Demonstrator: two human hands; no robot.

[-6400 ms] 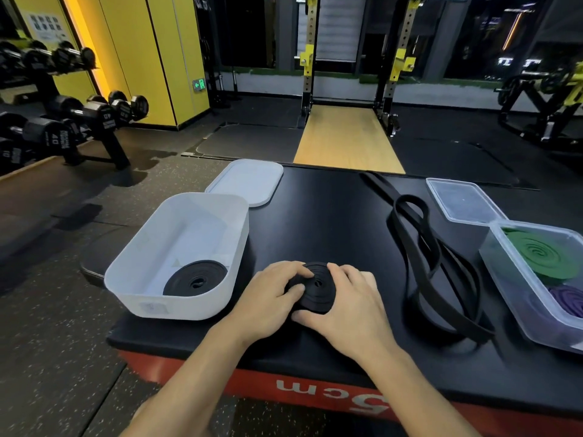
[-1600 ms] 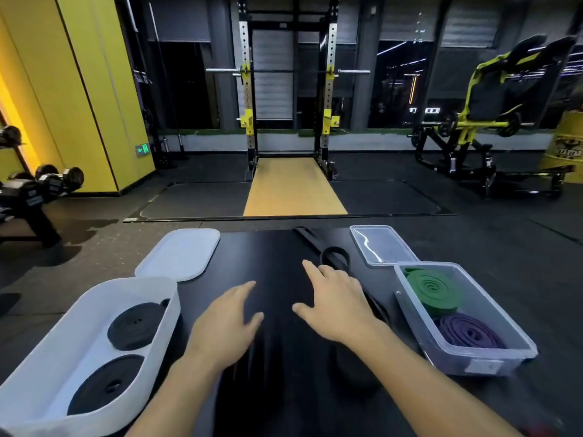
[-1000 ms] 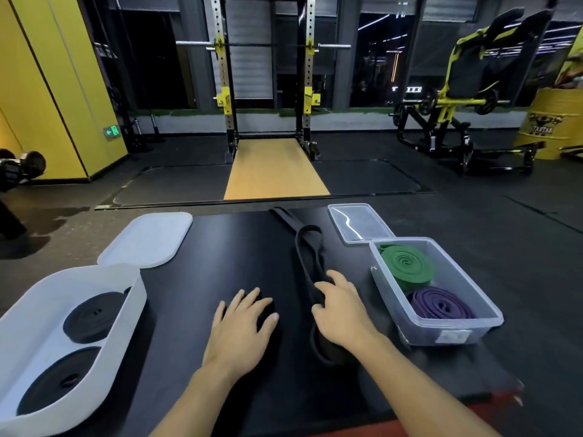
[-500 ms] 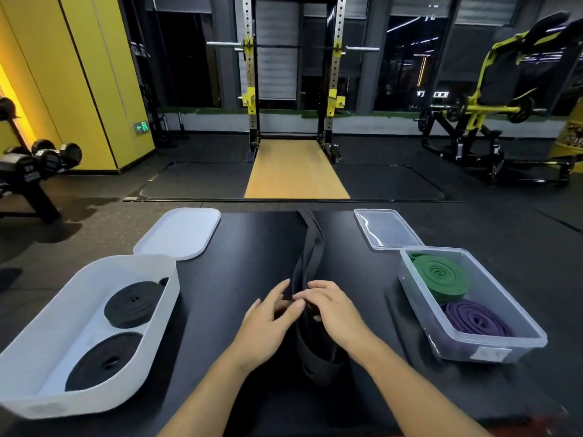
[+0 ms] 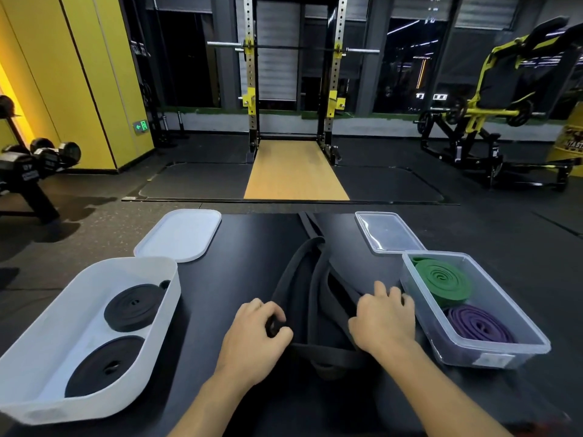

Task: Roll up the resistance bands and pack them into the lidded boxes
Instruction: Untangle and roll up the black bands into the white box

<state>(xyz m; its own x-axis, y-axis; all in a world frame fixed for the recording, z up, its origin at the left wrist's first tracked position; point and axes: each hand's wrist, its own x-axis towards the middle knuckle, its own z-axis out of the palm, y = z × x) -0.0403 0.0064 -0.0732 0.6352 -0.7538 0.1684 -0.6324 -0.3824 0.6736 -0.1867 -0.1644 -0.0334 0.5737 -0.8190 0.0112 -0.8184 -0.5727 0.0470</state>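
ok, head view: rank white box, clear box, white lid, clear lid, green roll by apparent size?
1. white box (also nearest the camera)
2. clear box
3. white lid
4. clear lid and green roll: about alike, not ranked; the lid lies farther off.

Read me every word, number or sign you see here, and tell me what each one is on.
Nothing reads clearly enough to quote.
Exit sign: green arrow and figure, no legible words.
Dumbbell: white marks, blurred.
Yellow barrel: dark lettering, blurred and cut off.
Box label: too blurred.
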